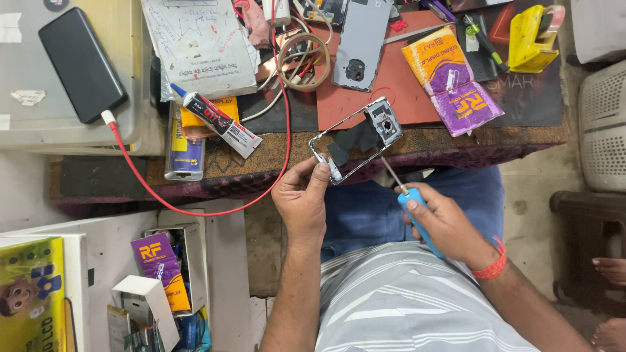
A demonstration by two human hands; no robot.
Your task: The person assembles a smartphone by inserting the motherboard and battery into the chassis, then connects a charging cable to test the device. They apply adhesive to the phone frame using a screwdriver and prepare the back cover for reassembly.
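Note:
My left hand [301, 199] pinches the lower corner of a bare metal phone frame [357, 139], held tilted over the front edge of the workbench. The frame is empty in the middle, with a camera module block at its upper right and dark pieces inside. My right hand [438, 225] grips a blue-handled screwdriver [417, 218]. Its thin metal shaft points up toward the frame's lower edge, a little short of it. A grey phone back cover [360, 40] lies on the red mat [404, 85] beyond the frame.
A glue tube [218, 122] and a red cable [195, 208] lie at left, with a black phone [81, 64] on a grey box. Orange and purple packets [450, 81] and a yellow tape dispenser [531, 39] sit at right. Boxes stand below left.

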